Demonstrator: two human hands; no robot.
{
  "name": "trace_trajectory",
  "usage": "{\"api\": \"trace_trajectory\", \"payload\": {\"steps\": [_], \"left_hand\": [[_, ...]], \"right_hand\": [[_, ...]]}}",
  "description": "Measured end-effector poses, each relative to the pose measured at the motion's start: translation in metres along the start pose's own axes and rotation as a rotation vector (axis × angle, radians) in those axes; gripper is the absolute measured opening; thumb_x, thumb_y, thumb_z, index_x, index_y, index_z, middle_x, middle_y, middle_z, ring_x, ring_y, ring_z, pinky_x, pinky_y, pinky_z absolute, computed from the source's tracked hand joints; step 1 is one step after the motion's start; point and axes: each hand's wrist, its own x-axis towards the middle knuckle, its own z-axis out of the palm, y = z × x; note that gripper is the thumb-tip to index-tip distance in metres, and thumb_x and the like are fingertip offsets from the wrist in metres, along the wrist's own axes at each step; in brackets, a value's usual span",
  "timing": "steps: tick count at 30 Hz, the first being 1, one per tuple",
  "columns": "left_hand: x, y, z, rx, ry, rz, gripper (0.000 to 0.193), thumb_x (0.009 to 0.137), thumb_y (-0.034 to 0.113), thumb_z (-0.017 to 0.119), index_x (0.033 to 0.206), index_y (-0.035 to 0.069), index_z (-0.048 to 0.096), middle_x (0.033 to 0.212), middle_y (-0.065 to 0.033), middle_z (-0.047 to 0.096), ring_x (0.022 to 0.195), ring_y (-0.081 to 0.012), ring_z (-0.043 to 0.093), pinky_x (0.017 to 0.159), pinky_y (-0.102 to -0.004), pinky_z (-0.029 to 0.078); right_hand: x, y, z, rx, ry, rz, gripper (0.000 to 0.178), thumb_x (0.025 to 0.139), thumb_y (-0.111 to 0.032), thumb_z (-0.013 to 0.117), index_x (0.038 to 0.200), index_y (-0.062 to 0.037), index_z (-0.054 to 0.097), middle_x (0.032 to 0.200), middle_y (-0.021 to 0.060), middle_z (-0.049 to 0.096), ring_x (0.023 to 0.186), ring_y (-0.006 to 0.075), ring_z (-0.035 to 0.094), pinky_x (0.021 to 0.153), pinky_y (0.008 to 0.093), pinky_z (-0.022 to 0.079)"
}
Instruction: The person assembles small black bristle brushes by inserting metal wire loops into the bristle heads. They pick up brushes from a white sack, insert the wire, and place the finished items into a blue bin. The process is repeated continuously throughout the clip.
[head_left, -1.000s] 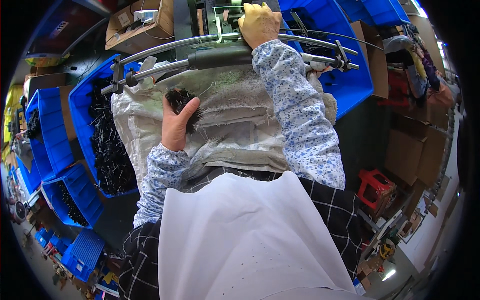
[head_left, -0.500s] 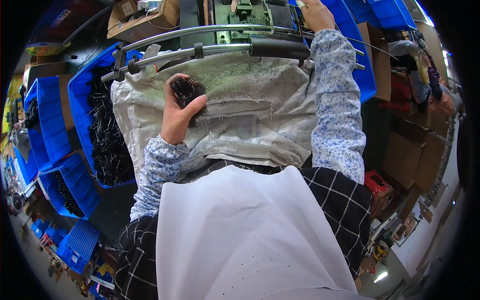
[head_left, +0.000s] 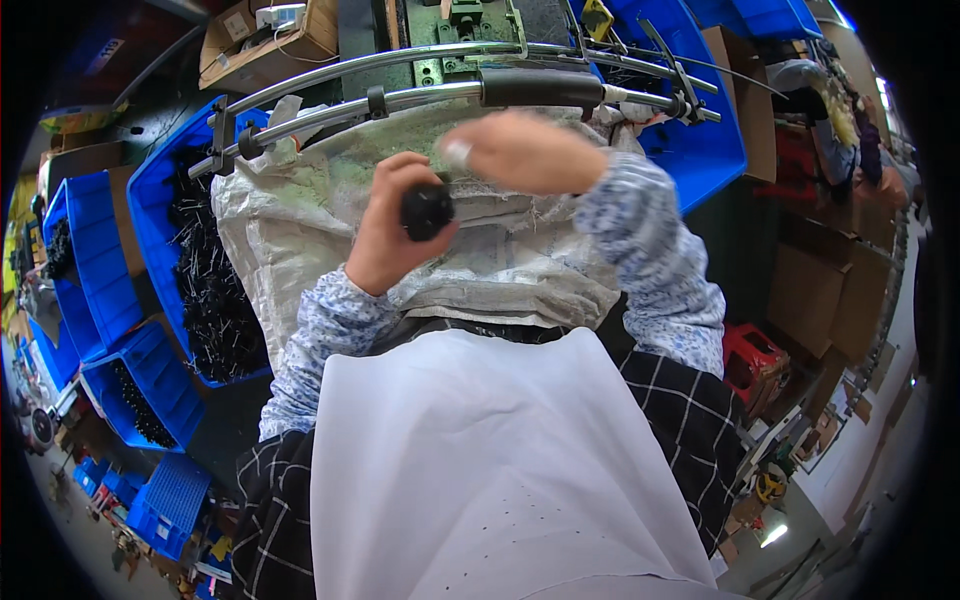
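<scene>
My left hand [head_left: 388,222] is closed around a bundle of thin black pieces [head_left: 427,212]. The bundle's rounded dark end faces up between thumb and fingers, over the dusty whitish woven sheet [head_left: 520,265] on my lap. Just beyond and to the right, my right hand [head_left: 530,152] is smeared by motion, and whether its fingers hold anything cannot be made out. A white wrap shows on one of its fingers. To the left, a big blue bin [head_left: 150,215] holds many loose black pieces [head_left: 215,290] with thin shiny bits among them.
Two metal rails [head_left: 330,112], one with a black sleeve [head_left: 540,88], cross in front of a machine [head_left: 462,30]. Another blue bin [head_left: 720,135] stands far right, holding a yellow-handled tool [head_left: 597,18]. Smaller blue bins [head_left: 100,260] line the left; a cardboard box [head_left: 265,45] sits far left.
My right hand has left the machine's far right side and come down beside my left hand. The left hand moved right, and the bundle's rounded end now faces up.
</scene>
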Motion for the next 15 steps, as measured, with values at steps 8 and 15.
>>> {"api": "trace_trajectory", "payload": {"steps": [8, 15], "left_hand": [[-0.008, 0.013, 0.001, 0.147, -0.209, 0.026, 0.047, 0.062, 0.002, 0.076, 0.103, 0.015, 0.058, 0.129, -0.0146, 0.033, 0.095, -0.0320, 0.060, 0.078, -0.0378, 0.054], [-0.020, -0.008, -0.017, -0.467, 0.102, -0.323, 0.054, 0.074, 0.003, 0.072, 0.119, 0.010, 0.044, 0.116, -0.0093, 0.049, 0.096, -0.0149, 0.055, 0.081, -0.0285, 0.047]], "right_hand": [[0.009, 0.020, 0.046, 0.340, -0.045, -0.152, 0.036, 0.089, -0.020, 0.057, 0.115, 0.0041, 0.058, 0.104, 0.0193, 0.064, 0.094, 0.0265, 0.061, 0.086, 0.0340, 0.047], [-0.005, 0.062, -0.001, 0.014, 0.717, -0.161, 0.028, 0.084, -0.025, 0.061, 0.108, -0.0120, 0.066, 0.096, 0.0116, 0.067, 0.084, 0.0257, 0.066, 0.077, 0.0371, 0.052]]}}
